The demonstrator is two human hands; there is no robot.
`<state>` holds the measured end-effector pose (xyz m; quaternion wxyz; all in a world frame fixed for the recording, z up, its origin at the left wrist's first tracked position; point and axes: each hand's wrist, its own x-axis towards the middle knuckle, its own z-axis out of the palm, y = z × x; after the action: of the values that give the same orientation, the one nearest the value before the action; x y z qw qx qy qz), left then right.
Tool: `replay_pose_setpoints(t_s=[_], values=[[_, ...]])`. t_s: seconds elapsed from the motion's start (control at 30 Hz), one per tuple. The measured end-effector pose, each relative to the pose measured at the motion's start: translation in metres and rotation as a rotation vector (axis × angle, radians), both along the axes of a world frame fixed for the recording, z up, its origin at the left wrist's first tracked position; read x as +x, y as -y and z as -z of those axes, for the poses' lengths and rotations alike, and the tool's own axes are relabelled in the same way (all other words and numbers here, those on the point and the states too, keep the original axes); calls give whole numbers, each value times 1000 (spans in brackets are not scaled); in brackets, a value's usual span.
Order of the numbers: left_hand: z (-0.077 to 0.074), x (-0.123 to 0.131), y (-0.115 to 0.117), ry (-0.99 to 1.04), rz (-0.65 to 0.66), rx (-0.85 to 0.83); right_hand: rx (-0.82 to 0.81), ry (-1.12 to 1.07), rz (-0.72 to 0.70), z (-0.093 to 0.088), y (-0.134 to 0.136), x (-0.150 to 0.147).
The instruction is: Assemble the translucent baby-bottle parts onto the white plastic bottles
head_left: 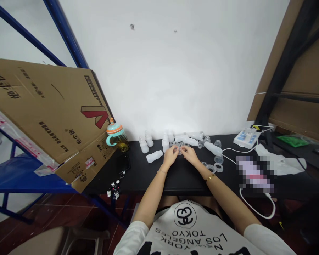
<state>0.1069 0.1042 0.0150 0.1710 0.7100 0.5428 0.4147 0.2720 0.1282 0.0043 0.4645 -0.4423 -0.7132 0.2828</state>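
Observation:
My left hand and my right hand meet over the black table, fingers pinched from both sides on a small clear bottle part. Its exact shape is partly hidden by my fingers. Left of my hands lies a frosted white bottle on its side. Two capped bottles stand farther back on the left. Behind my hands, more white bottles lie or stand along the wall. Clear collar rings and a clear dome cap rest right of my right wrist.
A teal-lidded drink jug and a phone with a dangling charm are on the left, beside a large cardboard sheet. To the right are a power strip, white cables, a blurred purple object and a green packet.

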Motion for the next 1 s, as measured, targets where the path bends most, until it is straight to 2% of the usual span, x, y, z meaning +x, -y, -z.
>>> replay_pose_setpoints(t_s=[0.57,1.0], values=[[3,-1,-3,-4,1,1,15,29,11,1,-1,0],[0,-1,0,-24,3,2,41,48,14,2,-1,0]])
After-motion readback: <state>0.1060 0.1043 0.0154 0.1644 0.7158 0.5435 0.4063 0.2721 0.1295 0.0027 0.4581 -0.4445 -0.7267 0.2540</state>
